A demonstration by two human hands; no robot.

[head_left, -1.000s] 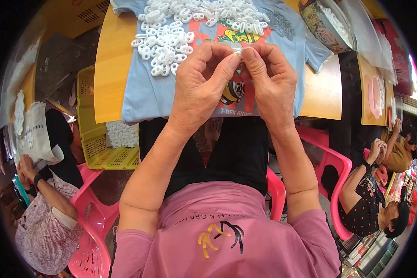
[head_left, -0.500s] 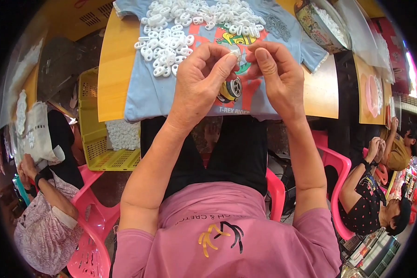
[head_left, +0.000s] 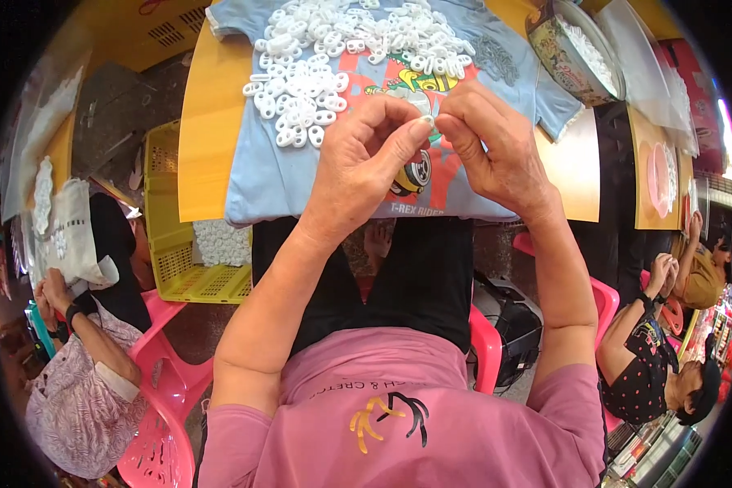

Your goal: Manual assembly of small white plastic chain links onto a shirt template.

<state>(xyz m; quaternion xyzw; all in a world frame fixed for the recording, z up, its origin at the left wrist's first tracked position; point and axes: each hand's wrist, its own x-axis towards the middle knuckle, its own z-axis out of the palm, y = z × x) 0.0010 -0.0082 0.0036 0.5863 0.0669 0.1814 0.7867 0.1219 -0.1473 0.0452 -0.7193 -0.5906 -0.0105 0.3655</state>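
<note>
Upper centre: my left hand (head_left: 363,159) pinches a white piece (head_left: 430,121), best held steady; whether my right hand (head_left: 496,146) grips, I can't tell.

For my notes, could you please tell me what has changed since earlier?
The right hand has come back leftward, more curled, close to the left hand; whether the right grips anything is unclear. The left hand still pinches a small whitish piece; white pieces stay heaped on the blue shirt.

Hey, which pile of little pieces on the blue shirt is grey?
The small grey pile toward the right of the shirt, nearest the printed tin; the white pieces are heaped to its left.
</note>
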